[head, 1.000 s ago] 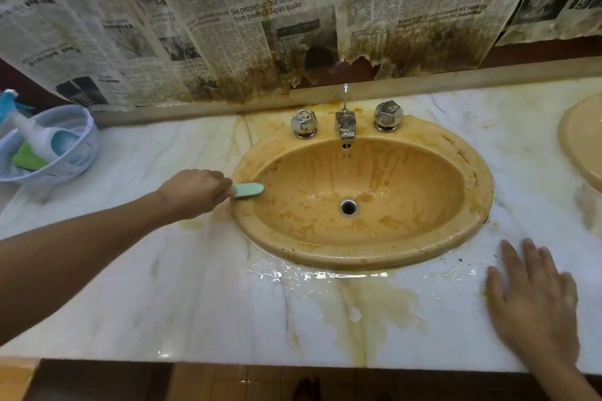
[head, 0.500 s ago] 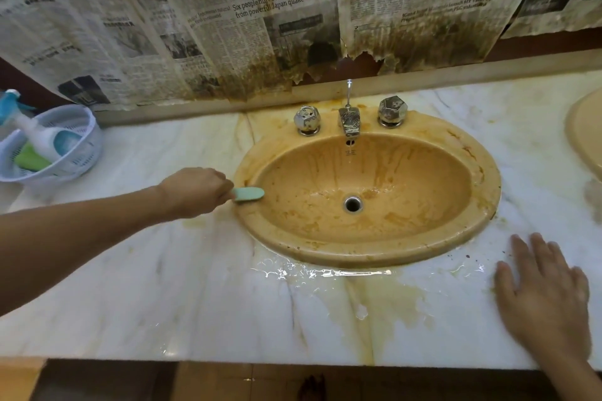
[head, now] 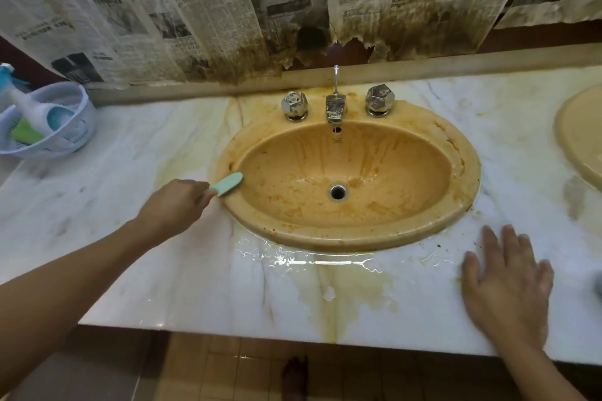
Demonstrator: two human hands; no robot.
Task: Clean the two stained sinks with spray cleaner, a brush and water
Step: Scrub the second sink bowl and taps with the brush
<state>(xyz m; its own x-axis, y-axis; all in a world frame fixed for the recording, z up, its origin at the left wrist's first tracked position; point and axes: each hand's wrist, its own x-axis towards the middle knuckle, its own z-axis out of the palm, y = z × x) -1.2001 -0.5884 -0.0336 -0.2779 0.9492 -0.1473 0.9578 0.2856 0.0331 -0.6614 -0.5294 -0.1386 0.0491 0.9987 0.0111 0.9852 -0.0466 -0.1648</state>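
A stained orange oval sink (head: 462, 169) is set in the marble counter (head: 130, 238), its bowl streaked brown around the drain (head: 337, 192). My left hand (head: 176, 205) grips a mint-green brush (head: 229, 183) whose head lies on the sink's left rim. My right hand (head: 511, 283) rests flat, fingers spread, on the counter right of the sink. A second stained sink (head: 580, 133) shows at the right edge. The spray bottle (head: 31, 104) leans in a white basket (head: 75, 137) at the far left.
A tap (head: 335, 104) with two chrome knobs (head: 294, 105) (head: 379, 99) stands behind the bowl. Water and a brown stain (head: 345, 283) pool on the counter in front of the sink. Stained newspaper (head: 260, 10) hangs on the wall behind. Tiled floor lies below the counter edge.
The brush head has slid slightly forward onto the sink's left rim. My right hand stays flat on the counter. The camera has shifted a little to the left.
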